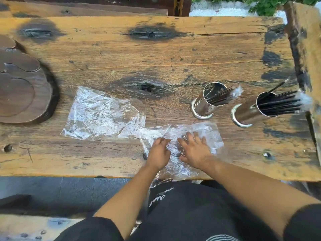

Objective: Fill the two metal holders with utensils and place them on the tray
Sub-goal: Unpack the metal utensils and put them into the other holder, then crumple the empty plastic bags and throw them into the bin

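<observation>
Two shiny metal holders stand on the wooden table at the right, each with a bundle of thin black utensils sticking out: the left holder (205,103) and the right holder (250,110). A dark round wooden tray (26,87) lies at the far left of the table. Near the front edge, my left hand (159,153) and my right hand (194,150) rest side by side on a crumpled clear plastic bag (213,136). The left hand's fingers curl onto the plastic; the right hand lies flat with fingers spread. One dark thin utensil (144,150) shows at the bag's left edge.
A second clear plastic bag (102,113) lies flat in the middle of the table, left of my hands. A rough wooden post (305,49) borders the table's right side. The table's front edge runs just below my wrists.
</observation>
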Motion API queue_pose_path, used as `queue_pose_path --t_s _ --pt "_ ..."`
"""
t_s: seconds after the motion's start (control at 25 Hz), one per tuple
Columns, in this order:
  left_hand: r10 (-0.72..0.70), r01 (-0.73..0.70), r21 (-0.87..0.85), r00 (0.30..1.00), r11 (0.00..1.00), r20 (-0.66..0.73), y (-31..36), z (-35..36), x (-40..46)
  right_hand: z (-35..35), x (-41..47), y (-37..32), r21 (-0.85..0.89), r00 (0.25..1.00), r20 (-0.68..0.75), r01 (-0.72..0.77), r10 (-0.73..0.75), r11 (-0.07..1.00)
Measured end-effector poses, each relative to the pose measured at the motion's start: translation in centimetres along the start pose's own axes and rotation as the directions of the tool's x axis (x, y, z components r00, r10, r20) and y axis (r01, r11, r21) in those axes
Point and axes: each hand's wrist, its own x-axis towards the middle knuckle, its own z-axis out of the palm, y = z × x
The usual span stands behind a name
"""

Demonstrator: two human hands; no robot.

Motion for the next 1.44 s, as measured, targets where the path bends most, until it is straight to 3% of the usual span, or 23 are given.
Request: queue_pose_path --t_s 0.12,0.32,0.56,0.64,0.72,0.76,0.84,0.92,0.96,1.08,1.16,1.44 --pt "-0.001 -0.004 -0.021 0.974 1.0 -0.228 -2.5 -3.9 -0.2 1.5 0.7 -0.6 0.071 0.994 0.062 -0.093 0.089 0.993" --pt "-0.067 0.204 0.2 0.84 0.958 -0.538 -9.5 -14.1 3.3 2.6 1.4 -2.0 0.097 0.987 0.02 -0.164 0.163 0.982" --pt "0.061 -0.02 0.063 0.659 0.998 -0.749 -10.0 -22.3 6.3 3.9 1.9 -3.9 0.195 0.99 -0.055 -0.117 0.13 0.974" --pt "-0.074 -0.025 -0.103 0.534 0.994 -0.842 -10.4 -23.8 7.0 4.2 1.9 -4.0 0.242 0.983 -0.029 -0.169 0.181 0.955" --pt "-0.297 0.163 -0.25 0.45 0.955 -0.842 -11.6 -25.0 8.1 4.4 2.0 -3.7 0.262 0.978 0.016 -0.206 0.209 0.943" --pt "-0.37 0.343 -0.222 0.46 0.913 -0.807 -12.8 -25.4 8.9 4.4 2.0 -3.7 0.256 0.977 0.036 -0.211 0.209 0.943" --pt "-0.468 0.572 -0.056 0.608 0.818 -0.642 -14.9 -25.9 10.4 4.3 2.2 -3.7 0.255 0.975 0.054 -0.223 0.216 0.941" --pt "-0.483 0.566 0.089 0.766 0.819 -0.424 -16.0 -25.6 11.5 4.1 2.4 -3.8 0.281 0.97 0.051 -0.241 0.236 0.929" --pt "-0.49 0.552 0.125 0.807 0.825 -0.328 -16.0 -25.2 12.0 3.9 2.6 -3.9 0.294 0.968 0.049 -0.249 0.246 0.923" --pt "-0.501 0.536 0.209 0.842 0.818 -0.198 -14.9 -23.1 12.3 3.6 2.7 -3.9 0.313 0.962 0.036 -0.268 0.271 0.911" --pt "-0.498 0.535 0.285 0.845 0.795 -0.196 -13.7 -21.3 11.3 3.4 2.7 -3.7 0.325 0.961 0.017 -0.267 0.277 0.907" --pt "-0.415 0.477 0.295 0.875 0.828 -0.251 -10.5 -14.2 7.3 4.0 2.2 -2.5 0.446 0.947 0.017 -0.295 0.322 0.845"
